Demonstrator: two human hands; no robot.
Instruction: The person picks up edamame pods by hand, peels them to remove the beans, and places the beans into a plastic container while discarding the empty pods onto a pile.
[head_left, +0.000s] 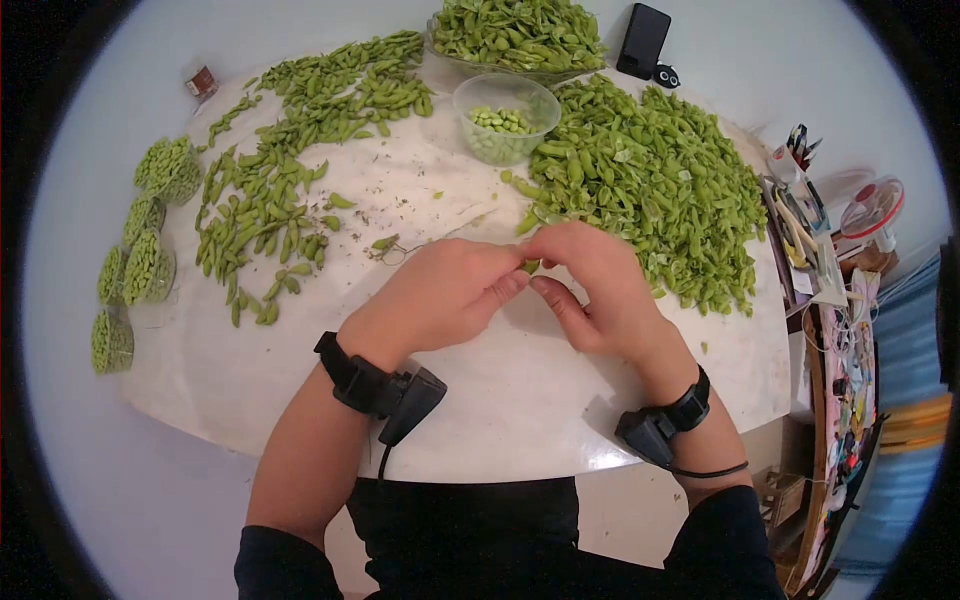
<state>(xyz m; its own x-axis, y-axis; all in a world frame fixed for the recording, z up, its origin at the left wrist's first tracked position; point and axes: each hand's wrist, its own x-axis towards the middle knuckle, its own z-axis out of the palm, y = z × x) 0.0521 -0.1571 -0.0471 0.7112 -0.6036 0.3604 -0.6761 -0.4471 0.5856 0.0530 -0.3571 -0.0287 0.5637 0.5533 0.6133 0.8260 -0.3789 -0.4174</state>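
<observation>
Over the middle of the pale table, my left hand point(445, 292) and my right hand point(590, 285) meet at the fingertips. A green pod point(531, 267) shows between them, mostly hidden by the fingers. Both hands pinch at it. Just beyond stands a clear plastic bowl point(507, 120) with shelled green beans in its bottom. A large heap of green pods and husks point(660, 190) lies to the right, close to my right hand. Whole green pods point(270, 215) are spread over the table's left side.
Several clear containers of shelled beans point(150, 265) line the left edge. A big bowl heaped with green husks point(515, 35) stands at the back, beside a black phone point(643, 41). A cluttered shelf and a small fan point(872, 208) are at the right.
</observation>
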